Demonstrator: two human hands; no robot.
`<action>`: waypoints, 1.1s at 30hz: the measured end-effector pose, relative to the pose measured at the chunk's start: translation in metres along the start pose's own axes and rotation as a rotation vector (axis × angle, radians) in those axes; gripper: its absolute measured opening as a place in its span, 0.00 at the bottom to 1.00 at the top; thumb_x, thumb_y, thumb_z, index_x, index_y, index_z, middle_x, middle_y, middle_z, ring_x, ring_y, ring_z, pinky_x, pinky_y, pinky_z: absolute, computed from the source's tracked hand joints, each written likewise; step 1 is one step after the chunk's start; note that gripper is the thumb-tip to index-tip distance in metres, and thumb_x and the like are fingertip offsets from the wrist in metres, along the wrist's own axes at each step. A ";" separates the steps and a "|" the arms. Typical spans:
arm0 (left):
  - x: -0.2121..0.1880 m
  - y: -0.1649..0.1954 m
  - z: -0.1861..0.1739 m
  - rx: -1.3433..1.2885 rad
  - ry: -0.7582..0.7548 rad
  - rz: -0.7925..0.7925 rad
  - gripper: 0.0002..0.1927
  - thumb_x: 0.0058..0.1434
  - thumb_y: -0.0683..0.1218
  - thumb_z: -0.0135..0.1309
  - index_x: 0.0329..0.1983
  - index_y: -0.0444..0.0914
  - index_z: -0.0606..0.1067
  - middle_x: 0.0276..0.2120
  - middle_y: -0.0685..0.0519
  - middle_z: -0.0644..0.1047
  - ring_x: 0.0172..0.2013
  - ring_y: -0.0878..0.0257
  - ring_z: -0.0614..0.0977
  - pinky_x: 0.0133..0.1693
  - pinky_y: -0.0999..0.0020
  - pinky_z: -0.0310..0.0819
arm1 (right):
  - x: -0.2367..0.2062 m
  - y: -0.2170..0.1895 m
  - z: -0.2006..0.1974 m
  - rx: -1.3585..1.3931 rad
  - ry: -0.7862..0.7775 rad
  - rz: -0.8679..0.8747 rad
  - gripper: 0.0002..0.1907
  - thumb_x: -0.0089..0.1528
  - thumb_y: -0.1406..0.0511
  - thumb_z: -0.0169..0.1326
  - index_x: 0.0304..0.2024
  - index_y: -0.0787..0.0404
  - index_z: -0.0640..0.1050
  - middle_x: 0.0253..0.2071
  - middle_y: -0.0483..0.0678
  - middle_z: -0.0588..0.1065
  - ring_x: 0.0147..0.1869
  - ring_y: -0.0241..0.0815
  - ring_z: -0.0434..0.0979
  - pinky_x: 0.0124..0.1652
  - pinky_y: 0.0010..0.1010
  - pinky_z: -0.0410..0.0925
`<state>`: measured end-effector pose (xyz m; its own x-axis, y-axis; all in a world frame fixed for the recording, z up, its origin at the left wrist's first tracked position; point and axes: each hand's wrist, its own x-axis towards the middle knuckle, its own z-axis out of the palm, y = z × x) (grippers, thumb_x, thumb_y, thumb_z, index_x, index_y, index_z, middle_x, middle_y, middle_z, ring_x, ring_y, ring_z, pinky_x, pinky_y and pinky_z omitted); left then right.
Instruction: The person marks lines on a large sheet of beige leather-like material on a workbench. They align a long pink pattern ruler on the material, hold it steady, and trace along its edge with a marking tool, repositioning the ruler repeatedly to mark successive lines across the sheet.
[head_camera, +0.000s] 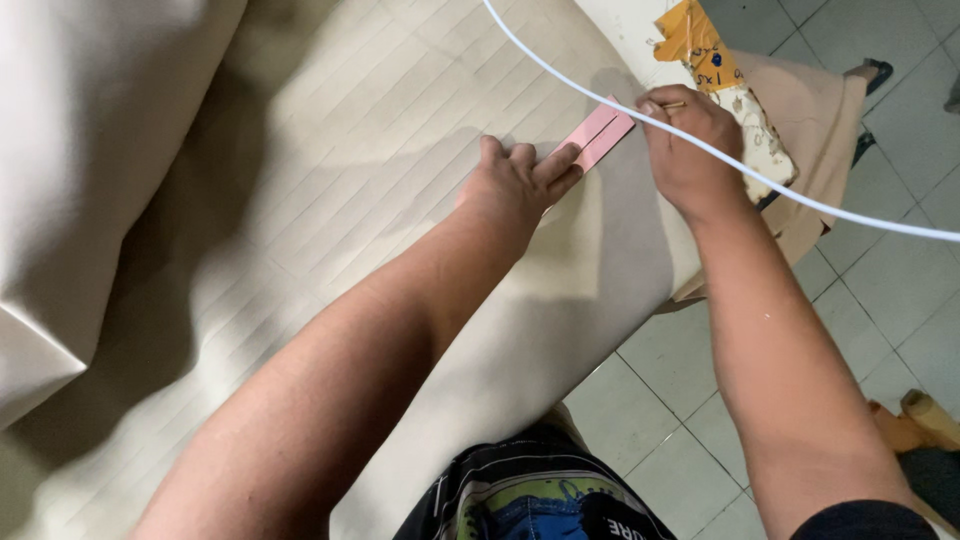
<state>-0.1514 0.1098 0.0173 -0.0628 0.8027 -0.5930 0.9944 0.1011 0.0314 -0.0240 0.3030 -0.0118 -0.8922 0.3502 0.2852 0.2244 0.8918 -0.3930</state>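
Fingers of the left hand (520, 180) lie flat and spread, pressing a small pink template (598, 135) down onto the beige sheet (400, 150); nothing is gripped, it's a flat hold w/ the index finger running along the strip's near edge. The template sits at the far right part of the sheet, close to its edge, angled diagonally, w/ what looks like a slot or line down its length.

Right hand (688, 140) is just right of the template, fingers curled tight round a thin pencil-like stick (672, 104), its tip pointing at the far end of the pink strip. Can't tell if the tip touches the sheet.

White cable (720, 155) crosses over the right hand, running from far centre to the right edge of view, apart from the work.

As for progress: the sheet already carries many faint parallel lines across most of its width, left & centre, so marking looks largely done there, by my judgement. The bit under and right of the template, near the sheet's edge, shows fewer lines, so that seems to be what's left.

Further out: torn orange-and-white paper (715, 60) lies far right on brown card (815, 120). A big fold of the same beige material (90, 150) heaps up at left. Tiled floor (880, 300) shows right & near.
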 end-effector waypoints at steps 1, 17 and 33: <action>0.000 0.000 0.000 -0.006 -0.001 -0.003 0.59 0.55 0.50 0.64 0.80 0.52 0.37 0.78 0.60 0.34 0.66 0.55 0.62 0.61 0.42 0.57 | 0.000 0.001 -0.004 -0.007 -0.018 -0.008 0.09 0.74 0.68 0.52 0.43 0.65 0.82 0.46 0.53 0.81 0.47 0.53 0.81 0.48 0.39 0.72; -0.004 -0.018 0.010 -0.005 0.080 0.041 0.53 0.57 0.49 0.62 0.79 0.54 0.43 0.77 0.68 0.40 0.64 0.60 0.64 0.59 0.57 0.58 | -0.038 -0.032 0.016 -0.019 -0.115 0.029 0.08 0.75 0.66 0.51 0.46 0.62 0.80 0.46 0.54 0.80 0.48 0.55 0.81 0.48 0.42 0.73; -0.013 -0.014 0.000 -0.011 0.131 0.041 0.63 0.44 0.51 0.74 0.78 0.55 0.47 0.78 0.62 0.40 0.67 0.57 0.61 0.63 0.51 0.56 | -0.059 -0.072 0.018 0.132 -0.139 0.119 0.12 0.70 0.62 0.50 0.46 0.61 0.81 0.43 0.56 0.80 0.44 0.58 0.81 0.45 0.43 0.73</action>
<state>-0.1650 0.0980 0.0241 -0.0335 0.8760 -0.4812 0.9954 0.0725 0.0627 0.0056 0.2135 -0.0157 -0.9099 0.4000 0.1104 0.2865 0.7980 -0.5303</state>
